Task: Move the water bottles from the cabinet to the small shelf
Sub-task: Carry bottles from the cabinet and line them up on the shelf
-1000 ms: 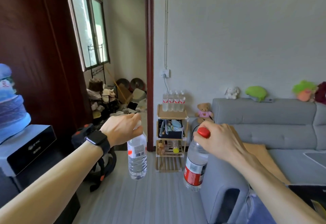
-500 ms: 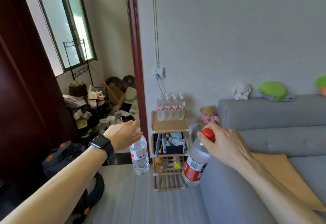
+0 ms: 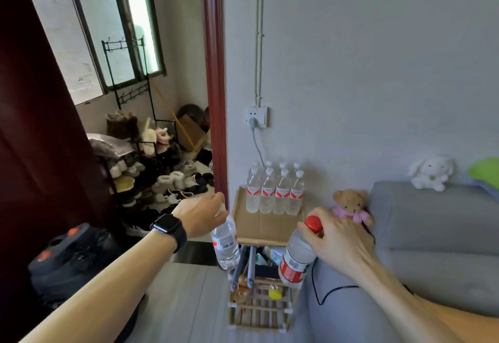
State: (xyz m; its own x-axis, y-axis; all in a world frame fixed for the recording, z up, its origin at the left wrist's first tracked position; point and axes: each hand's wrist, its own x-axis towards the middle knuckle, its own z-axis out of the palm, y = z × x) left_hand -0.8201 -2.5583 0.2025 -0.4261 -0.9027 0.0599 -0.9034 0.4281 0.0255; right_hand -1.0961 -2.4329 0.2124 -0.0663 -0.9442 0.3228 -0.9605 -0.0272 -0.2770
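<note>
Left hand (image 3: 201, 214) grips a clear bottle (image 3: 226, 245) by its neck; right hand (image 3: 332, 237) holds a red-capped bottle (image 3: 295, 261) likewise. They look full and heavy, dangling. The small shelf (image 3: 259, 230) stands at twelve o'clock.

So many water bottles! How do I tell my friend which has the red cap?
Find the grey fabric sofa on the right; the small wooden shelf stands beside its arm. In front of that shelf the right hand holds a clear plastic bottle. Only it has a red cap and wide red label; the shelf-top bottles have white caps.
</note>
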